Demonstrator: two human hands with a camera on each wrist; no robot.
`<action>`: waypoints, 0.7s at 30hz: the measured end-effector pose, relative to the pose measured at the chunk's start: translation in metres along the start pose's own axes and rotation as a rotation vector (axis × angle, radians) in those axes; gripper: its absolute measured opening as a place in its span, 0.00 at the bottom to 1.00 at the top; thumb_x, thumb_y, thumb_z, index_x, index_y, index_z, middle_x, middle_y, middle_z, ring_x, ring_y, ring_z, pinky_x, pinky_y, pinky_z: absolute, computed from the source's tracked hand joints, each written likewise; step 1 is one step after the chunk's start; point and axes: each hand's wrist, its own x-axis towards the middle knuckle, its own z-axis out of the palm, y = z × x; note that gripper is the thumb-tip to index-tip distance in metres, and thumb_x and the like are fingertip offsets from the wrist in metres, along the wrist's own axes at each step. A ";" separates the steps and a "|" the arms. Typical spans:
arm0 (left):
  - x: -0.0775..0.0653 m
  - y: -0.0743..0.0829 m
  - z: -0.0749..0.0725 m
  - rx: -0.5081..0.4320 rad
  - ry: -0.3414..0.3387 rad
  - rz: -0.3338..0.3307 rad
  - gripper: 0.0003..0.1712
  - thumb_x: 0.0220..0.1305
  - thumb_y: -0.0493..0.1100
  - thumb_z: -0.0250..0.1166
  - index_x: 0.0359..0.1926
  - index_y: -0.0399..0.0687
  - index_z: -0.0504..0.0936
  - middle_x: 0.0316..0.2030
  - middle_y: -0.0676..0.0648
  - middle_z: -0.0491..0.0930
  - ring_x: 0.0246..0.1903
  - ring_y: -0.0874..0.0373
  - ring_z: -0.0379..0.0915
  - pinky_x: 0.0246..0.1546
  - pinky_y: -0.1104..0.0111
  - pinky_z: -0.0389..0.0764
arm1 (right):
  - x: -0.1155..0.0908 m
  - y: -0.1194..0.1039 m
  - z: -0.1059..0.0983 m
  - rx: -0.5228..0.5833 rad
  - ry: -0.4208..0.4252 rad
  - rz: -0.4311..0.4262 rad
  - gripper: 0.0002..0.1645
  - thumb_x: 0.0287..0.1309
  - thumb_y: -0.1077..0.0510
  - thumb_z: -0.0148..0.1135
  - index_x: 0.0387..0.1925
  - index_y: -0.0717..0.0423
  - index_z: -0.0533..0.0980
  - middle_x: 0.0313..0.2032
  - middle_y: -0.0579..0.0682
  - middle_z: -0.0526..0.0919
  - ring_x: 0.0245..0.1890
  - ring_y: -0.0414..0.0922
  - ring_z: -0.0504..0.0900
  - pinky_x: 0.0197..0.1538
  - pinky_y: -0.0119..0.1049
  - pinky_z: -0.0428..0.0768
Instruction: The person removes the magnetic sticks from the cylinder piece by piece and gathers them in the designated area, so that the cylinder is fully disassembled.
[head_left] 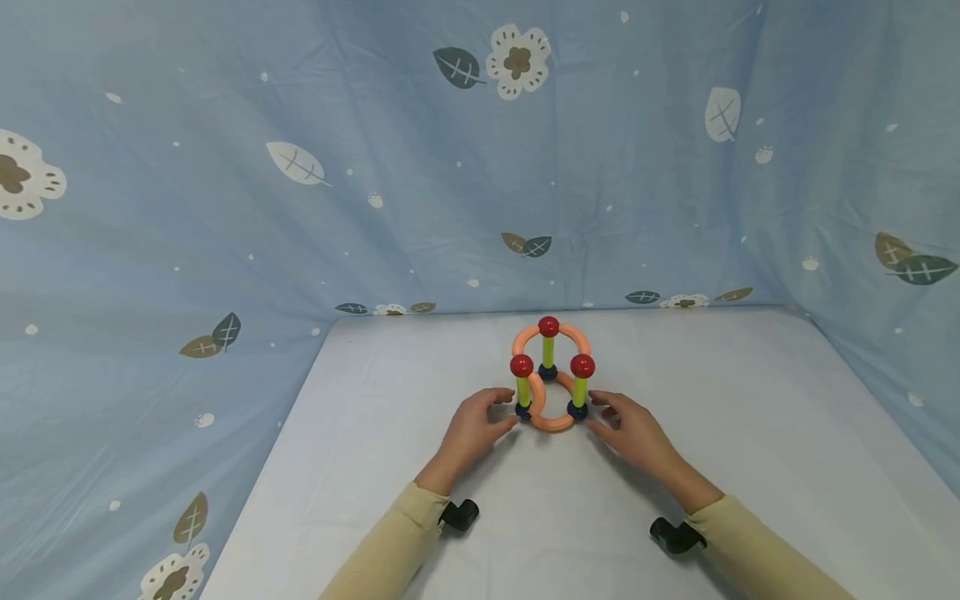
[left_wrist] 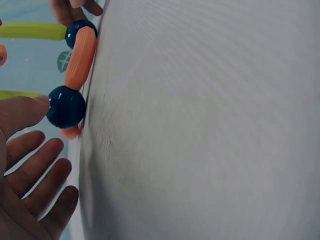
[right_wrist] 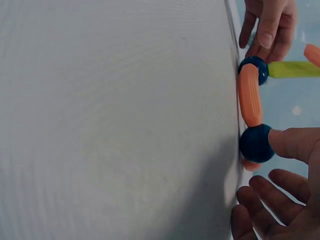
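A small toy frame (head_left: 551, 423) of balls and rods stands on the table in the head view. Its base has dark blue balls (left_wrist: 66, 107) joined by curved orange rods (right_wrist: 249, 95). Yellow-green rods (head_left: 548, 353) rise upright from them to red balls (head_left: 582, 366). More curved orange rods arch at the top; one hangs down at the front left. My left hand (head_left: 472, 429) is beside the left blue ball, its thumb tip at the ball and its fingers spread loosely. On the other side, my right hand (head_left: 633, 433) has its thumb at the right blue ball, fingers loose.
The white-covered table (head_left: 375, 433) extends around the frame. Behind and to both sides hangs a blue curtain (head_left: 420, 200) with leaf and flower prints. Black wrist cameras (head_left: 459, 515) are strapped beneath the beige sleeves (head_left: 397, 542).
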 end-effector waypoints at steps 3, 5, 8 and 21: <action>0.002 0.000 0.002 -0.008 -0.004 0.000 0.24 0.66 0.46 0.71 0.61 0.49 0.81 0.53 0.51 0.84 0.56 0.55 0.78 0.61 0.58 0.76 | 0.001 -0.001 0.003 0.007 0.013 0.001 0.30 0.62 0.57 0.71 0.63 0.62 0.75 0.53 0.58 0.83 0.48 0.53 0.82 0.51 0.50 0.83; 0.003 0.000 0.004 -0.009 -0.002 0.001 0.23 0.66 0.45 0.71 0.60 0.49 0.82 0.52 0.51 0.85 0.56 0.56 0.78 0.61 0.59 0.77 | 0.002 -0.001 0.005 0.013 0.020 -0.004 0.28 0.62 0.58 0.71 0.61 0.63 0.76 0.51 0.57 0.84 0.47 0.52 0.83 0.50 0.50 0.83; 0.005 0.000 0.005 -0.012 0.005 0.004 0.22 0.66 0.44 0.71 0.59 0.48 0.83 0.51 0.51 0.85 0.55 0.56 0.79 0.60 0.58 0.77 | 0.004 -0.002 0.007 0.020 0.028 -0.006 0.26 0.62 0.58 0.71 0.59 0.64 0.77 0.49 0.57 0.84 0.46 0.52 0.83 0.50 0.50 0.83; 0.009 0.002 0.009 0.003 0.022 0.003 0.18 0.64 0.42 0.73 0.54 0.46 0.85 0.47 0.51 0.86 0.50 0.57 0.81 0.55 0.59 0.80 | 0.011 -0.002 0.012 0.030 0.039 0.072 0.21 0.62 0.58 0.71 0.54 0.60 0.79 0.44 0.52 0.84 0.43 0.48 0.82 0.49 0.47 0.83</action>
